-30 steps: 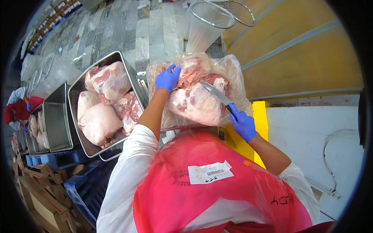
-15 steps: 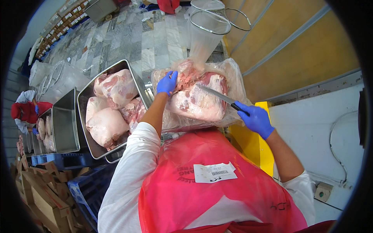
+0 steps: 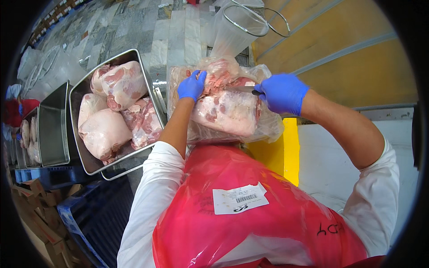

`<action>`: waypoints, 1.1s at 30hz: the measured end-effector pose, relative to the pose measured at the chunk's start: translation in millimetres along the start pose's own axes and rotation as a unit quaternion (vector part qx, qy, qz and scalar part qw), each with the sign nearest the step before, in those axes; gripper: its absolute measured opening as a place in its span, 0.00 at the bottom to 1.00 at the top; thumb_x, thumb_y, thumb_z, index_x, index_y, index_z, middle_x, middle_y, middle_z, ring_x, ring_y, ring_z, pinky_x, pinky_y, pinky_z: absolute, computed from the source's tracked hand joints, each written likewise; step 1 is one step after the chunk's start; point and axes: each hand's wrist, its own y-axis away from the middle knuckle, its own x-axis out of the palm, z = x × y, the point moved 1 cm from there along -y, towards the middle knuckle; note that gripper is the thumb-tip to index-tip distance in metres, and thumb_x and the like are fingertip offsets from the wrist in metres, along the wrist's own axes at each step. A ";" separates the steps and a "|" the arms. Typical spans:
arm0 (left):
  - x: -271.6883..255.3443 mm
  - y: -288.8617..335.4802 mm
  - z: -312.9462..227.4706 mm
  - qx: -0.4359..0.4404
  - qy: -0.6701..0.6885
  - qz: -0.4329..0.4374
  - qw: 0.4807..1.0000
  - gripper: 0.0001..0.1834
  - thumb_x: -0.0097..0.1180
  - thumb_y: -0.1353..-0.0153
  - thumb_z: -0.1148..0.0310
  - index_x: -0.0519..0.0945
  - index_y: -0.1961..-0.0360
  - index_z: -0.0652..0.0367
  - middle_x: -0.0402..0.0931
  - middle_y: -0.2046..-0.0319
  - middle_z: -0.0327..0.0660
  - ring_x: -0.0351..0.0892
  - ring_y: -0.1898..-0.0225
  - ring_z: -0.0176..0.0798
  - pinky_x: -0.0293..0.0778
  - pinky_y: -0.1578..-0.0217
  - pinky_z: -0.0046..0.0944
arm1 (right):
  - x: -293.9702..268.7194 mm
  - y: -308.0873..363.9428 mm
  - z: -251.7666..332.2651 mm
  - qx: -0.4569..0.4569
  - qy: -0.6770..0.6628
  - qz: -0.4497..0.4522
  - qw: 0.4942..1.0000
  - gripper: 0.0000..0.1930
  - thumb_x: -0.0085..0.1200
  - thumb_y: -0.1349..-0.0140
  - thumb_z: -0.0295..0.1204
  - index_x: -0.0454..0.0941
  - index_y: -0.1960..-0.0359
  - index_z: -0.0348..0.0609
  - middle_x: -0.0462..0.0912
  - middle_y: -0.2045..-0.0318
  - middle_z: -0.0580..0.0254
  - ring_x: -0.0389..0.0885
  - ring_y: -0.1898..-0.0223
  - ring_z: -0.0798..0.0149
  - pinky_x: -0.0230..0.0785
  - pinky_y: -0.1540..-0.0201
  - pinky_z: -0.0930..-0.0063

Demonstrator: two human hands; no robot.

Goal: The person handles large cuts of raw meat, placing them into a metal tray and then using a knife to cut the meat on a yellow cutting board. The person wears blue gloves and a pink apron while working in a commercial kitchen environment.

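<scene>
A large pale cut of meat lies on clear plastic sheeting in front of me. Its far part is a loose, reddish, ragged flap. My blue-gloved left hand grips the left edge of this flap, fingers curled onto it. In my blue-gloved right hand is a knife with a dark handle. Its blade points left across the top of the cut, along the line where the flap meets the pale part. The tip is hard to make out against the meat.
A steel tub of several large meat pieces stands left, with another steel tub beyond it. Beneath are blue pallets and cardboard. A clear bag on a metal ring stands ahead. Far left, a person in red works.
My right hand has moved up and left, bringing the knife from the cut's right side to the flap's base. My left hand keeps its hold; the whole view has shifted slightly.
</scene>
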 end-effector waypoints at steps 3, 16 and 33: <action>0.8 4.1 1.1 -0.006 0.007 0.011 1.000 0.34 0.36 0.30 0.34 0.77 0.37 0.44 0.81 0.48 0.56 0.81 0.47 0.62 0.75 0.46 0.57 | 52.5 1.4 -8.7 0.015 -0.059 -0.039 0.997 0.18 0.53 0.35 0.34 0.78 0.43 0.55 0.86 0.67 0.47 0.85 0.65 0.42 0.77 0.64 0.49; 1.0 -16.4 -1.2 0.015 0.004 -0.004 1.000 0.35 0.39 0.32 0.35 0.79 0.38 0.48 0.80 0.46 0.56 0.79 0.43 0.60 0.71 0.41 0.52 | 267.7 11.3 -14.8 0.098 -0.172 -0.267 0.943 0.29 0.50 0.29 0.42 0.61 0.26 0.72 0.78 0.75 0.46 0.79 0.79 0.42 0.72 0.75 0.46; 13.0 77.9 -44.4 0.231 -0.066 -0.198 0.950 0.18 0.68 0.42 0.54 0.84 0.61 0.57 0.77 0.62 0.51 0.79 0.58 0.55 0.76 0.56 0.50 | 280.8 89.8 9.2 0.132 -0.488 -0.290 0.813 0.24 0.57 0.33 0.41 0.75 0.34 0.64 0.86 0.60 0.45 0.86 0.60 0.42 0.77 0.57 0.52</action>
